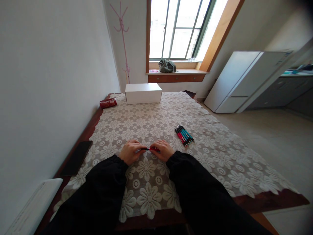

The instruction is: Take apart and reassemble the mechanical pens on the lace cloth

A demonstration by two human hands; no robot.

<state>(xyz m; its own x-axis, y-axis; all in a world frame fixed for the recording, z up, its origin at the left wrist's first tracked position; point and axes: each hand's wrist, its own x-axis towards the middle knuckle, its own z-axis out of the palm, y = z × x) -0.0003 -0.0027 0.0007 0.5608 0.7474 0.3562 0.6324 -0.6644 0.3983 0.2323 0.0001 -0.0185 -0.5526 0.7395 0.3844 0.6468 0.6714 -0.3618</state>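
Fridge (244, 81): white, smooth-faced, off right past the table, leaning in the view.

Table (271, 200): dark red-brown edge, long axis running away from the wearer.

Tablecloth (151, 114): lace-type, pale raised flowers and small rings on a grey-brown ground, scalloped border. Covers most of the top; wood shows along the left and near edges.

White box (143, 94): plain, rectangular, matte-looking. Long side runs left-right, takes up part of the far end.

Black slab (77, 158): flat, rectangular, on the left edge, partly over bare wood.

Left hand (132, 151): narrow pinch on the dark part of the pen. Right hand (162, 150): fingers closed around the red part. Black sleeves on both arms, over the near cloth.

Red packet (108, 103): shiny, creased, far left edge, left of the box.

Pen row (184, 135): red ones left, teal ones right, black parts on both. Side by side, slim metal tips pointing away and slightly left. Beyond the right hand, to its right; well short of the box.

Red-and-black pen (148, 149): between the hands, near-middle of the table. Long axis left-right, dark end left, red end right. Fingers hide much of it; can't tell which end writes.
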